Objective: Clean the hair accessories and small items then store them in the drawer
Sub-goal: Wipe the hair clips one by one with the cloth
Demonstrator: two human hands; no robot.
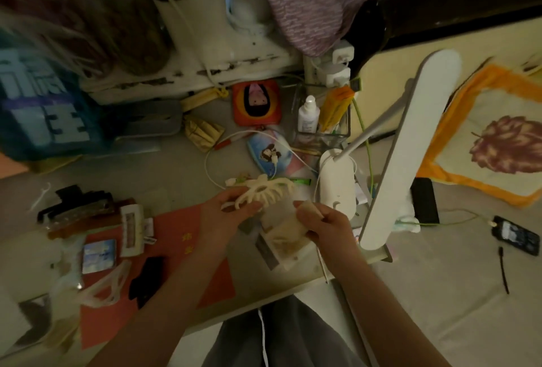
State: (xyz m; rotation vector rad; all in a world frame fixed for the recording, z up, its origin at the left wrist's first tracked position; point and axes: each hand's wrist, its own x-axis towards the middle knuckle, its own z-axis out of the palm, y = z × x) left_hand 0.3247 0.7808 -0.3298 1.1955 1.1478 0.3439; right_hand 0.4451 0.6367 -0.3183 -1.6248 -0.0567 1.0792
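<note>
Holding a cream plastic claw hair clip with long curved teeth (262, 190) above the middle of the desk, our left hand (225, 211) grasps it from below, fingers curled round its lower teeth, teeth fanned upward. Our right hand (325, 221) pinches a folded beige wipe (308, 207) between thumb and fingertips, just beside the clip; whether wipe and clip touch we cannot tell.

Under the hands we see a flat salmon-red sheet (181, 237) covering part of the pale grey desk surface (146, 173). On the sheet's left edge lie a stack of dark and brown rectangular hair clips (77, 211), a small square blue-white packet (98, 255) and a black cloth item (146, 280).

To the right stands a white desk lamp with an oval base (337, 185); its long flat head (407, 155) extends toward us. Behind it we see a clear square organiser (322, 129) holding a white pump bottle (308, 114). Further right, a dark phone on a cable (516, 234) lies on the pale bed sheet, near an orange-bordered cushion with a purple leaf motif (492, 138). The room is dim; a purple knitted fabric (293, 9) hangs at the top.
</note>
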